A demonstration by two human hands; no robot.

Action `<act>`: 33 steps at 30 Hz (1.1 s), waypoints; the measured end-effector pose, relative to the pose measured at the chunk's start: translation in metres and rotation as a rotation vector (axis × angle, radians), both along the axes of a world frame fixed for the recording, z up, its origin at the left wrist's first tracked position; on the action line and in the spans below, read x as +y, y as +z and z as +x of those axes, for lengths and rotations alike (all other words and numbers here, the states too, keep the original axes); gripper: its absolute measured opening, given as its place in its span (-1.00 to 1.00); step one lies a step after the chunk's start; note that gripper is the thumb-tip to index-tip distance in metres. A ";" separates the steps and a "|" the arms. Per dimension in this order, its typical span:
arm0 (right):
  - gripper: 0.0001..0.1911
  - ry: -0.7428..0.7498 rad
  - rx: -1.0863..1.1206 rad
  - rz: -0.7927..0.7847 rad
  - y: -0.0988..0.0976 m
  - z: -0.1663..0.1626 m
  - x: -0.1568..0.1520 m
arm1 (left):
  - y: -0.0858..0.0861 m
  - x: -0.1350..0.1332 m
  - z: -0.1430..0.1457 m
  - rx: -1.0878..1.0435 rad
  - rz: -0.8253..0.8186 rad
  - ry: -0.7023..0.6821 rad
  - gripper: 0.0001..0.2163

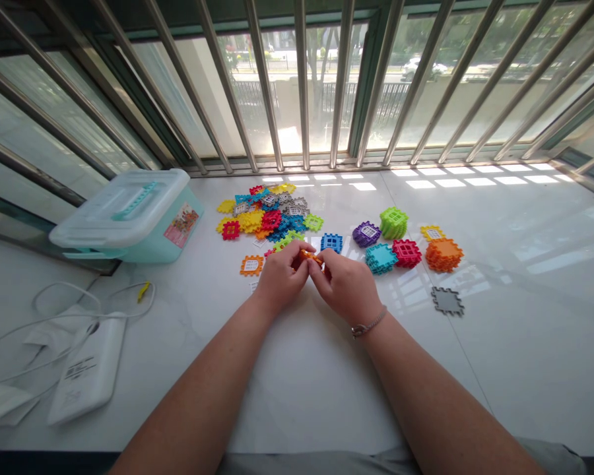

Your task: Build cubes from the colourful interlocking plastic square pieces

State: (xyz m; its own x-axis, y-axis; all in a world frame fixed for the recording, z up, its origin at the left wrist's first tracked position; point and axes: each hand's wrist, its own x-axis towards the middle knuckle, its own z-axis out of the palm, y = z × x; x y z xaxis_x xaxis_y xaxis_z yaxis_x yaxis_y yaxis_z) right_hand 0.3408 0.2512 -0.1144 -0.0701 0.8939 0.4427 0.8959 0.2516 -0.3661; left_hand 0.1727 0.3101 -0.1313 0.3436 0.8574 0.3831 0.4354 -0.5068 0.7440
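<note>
My left hand [283,274] and my right hand [345,282] meet in the middle of the white surface, fingers closed around an orange building tile [311,256]. The fingers cover most of that tile. Just beyond them spreads a mixed pile of notched plastic tiles [250,221] in yellow, red, blue and grey. A blue window tile [331,242] lies right behind my right hand. An orange tile with a printed white insert [251,265] rests left of my left hand.
To the right stand sorted stacks: purple [366,233], lime green [394,223], turquoise [381,258], red [406,253] and orange [444,254]. A grey tile [447,301] lies nearer. At left are a lidded teal box [129,214] and a white power bank [88,369] with cables. Metal bars [301,86] line the window.
</note>
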 end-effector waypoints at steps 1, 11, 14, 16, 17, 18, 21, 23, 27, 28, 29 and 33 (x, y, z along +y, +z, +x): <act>-0.64 -0.001 -0.001 -0.003 0.000 0.000 0.000 | 0.000 0.000 0.000 0.000 -0.001 0.000 -0.83; -0.63 -0.002 -0.014 -0.046 0.002 0.000 -0.001 | 0.002 -0.001 0.000 0.015 -0.018 0.003 -0.82; -0.63 -0.004 -0.015 -0.060 0.003 -0.001 -0.001 | 0.002 -0.001 0.000 0.019 -0.016 0.004 -0.82; -0.62 -0.003 -0.017 -0.069 0.003 -0.001 -0.001 | 0.001 -0.001 0.000 0.018 -0.016 0.002 -0.82; -0.62 -0.003 -0.019 -0.071 0.004 -0.001 -0.001 | 0.001 0.000 0.000 0.017 -0.017 0.002 -0.82; -0.62 -0.005 -0.020 -0.071 0.004 -0.001 -0.001 | 0.001 0.000 0.000 0.018 -0.016 0.002 -0.82; -0.63 -0.010 -0.021 -0.074 0.004 0.000 -0.001 | 0.000 0.000 0.000 0.023 -0.010 0.005 -0.82; -0.63 -0.010 -0.021 -0.081 0.004 -0.001 -0.001 | 0.000 0.000 0.000 0.026 -0.007 0.004 -0.81; -0.64 -0.009 -0.024 -0.100 0.005 -0.001 -0.001 | -0.001 -0.001 0.000 0.030 -0.007 0.001 -0.81; -0.63 -0.009 -0.027 -0.106 0.005 -0.002 -0.001 | -0.001 0.000 0.000 0.033 -0.008 0.002 -0.81; -0.63 -0.009 -0.030 -0.111 0.005 -0.002 -0.001 | -0.001 0.000 0.000 0.036 -0.009 0.003 -0.81; -0.64 -0.011 -0.037 -0.127 0.005 -0.002 -0.001 | -0.001 0.001 0.000 0.038 -0.011 -0.002 -0.81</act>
